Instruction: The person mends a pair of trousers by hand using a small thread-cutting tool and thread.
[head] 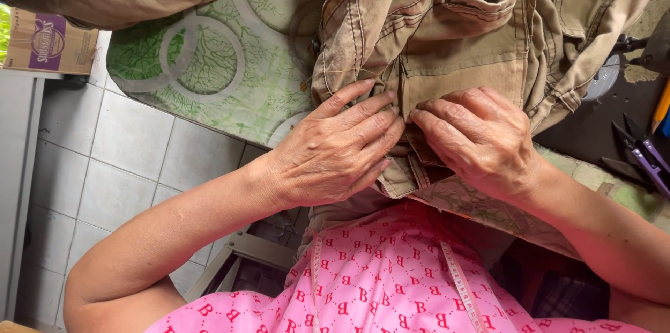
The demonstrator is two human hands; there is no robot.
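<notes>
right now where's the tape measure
In the head view the tape measure hangs round the person's neck over the pink top, bottom centre, below both hands on the khaki garment.

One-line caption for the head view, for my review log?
Both hands, left and right, press a khaki garment on a green-patterned table cover.

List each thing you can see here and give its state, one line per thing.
Left hand: flat, fingers pressing the garment.
Right hand: fingertips pinching the garment's seam.
Garment: khaki, crumpled, bunched on the table.
Tablecloth: green patterned, spread flat.
Tape measure: draped round the person's neck.
Snips: lying on the table, unused.
Box: closed, at the left edge.
</notes>
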